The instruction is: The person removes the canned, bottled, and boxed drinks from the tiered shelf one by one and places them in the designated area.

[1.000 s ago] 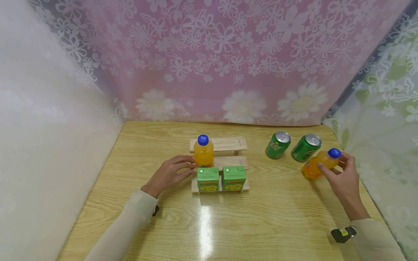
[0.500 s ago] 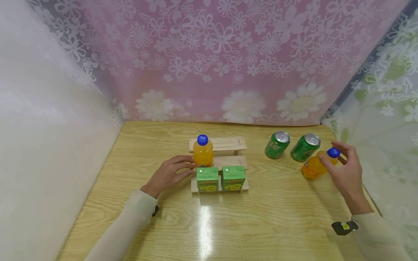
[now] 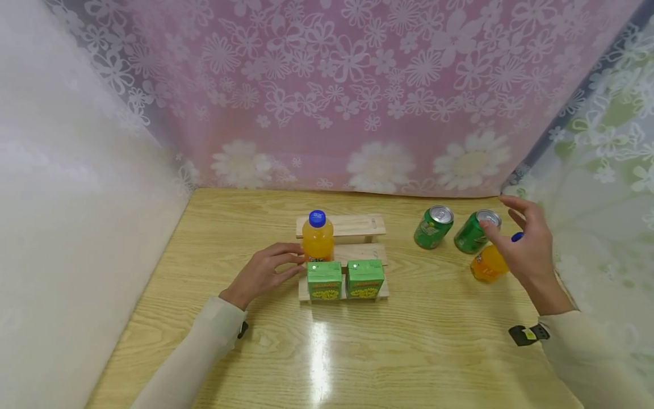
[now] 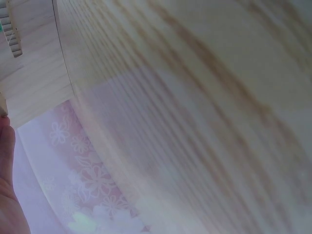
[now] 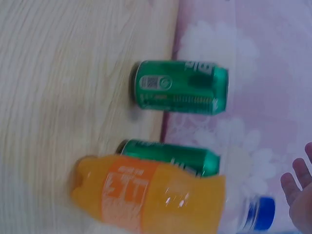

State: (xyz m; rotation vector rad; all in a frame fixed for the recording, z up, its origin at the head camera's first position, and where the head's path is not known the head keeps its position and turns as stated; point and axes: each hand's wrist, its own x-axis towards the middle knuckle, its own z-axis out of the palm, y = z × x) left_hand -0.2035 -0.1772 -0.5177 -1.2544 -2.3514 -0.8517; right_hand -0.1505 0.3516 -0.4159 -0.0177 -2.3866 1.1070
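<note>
Behind the work area: pink floral curtain [image 3: 327, 102], hanging to the far edge of the wooden table [image 3: 439, 341]. Near the table's middle: stepped wooden rack [image 3: 352, 225], three levels. Extending from pale sleeves [image 3: 196, 352]: left hand [image 3: 263, 274] at the left end of the rack — fingers extended, slightly bent, fingertips just beside the left bottle [image 3: 318, 243], contact with that bottle not determinable; right hand [image 3: 528, 244] raised — thumb and fingers spread apart, thumb overlapping the right can [image 3: 470, 234] in the head view, contact with the can not determinable. Next in size, two orange drinks with blue caps: left bottle upright on the rack behind the left carton [image 3: 325, 281], base hidden; right bottle [image 3: 487, 266] upright on the table, partly covered by the right hand in the head view, cap apart from the visible fingers in the right wrist view. Next: two green cans, right can just behind the right bottle, left can [image 3: 430, 232] farther left, both upright. On the lowest step, side by side: left carton and right carton [image 3: 364, 279], both green. At the right cuff: small dark wrist device [image 3: 528, 335].
</note>
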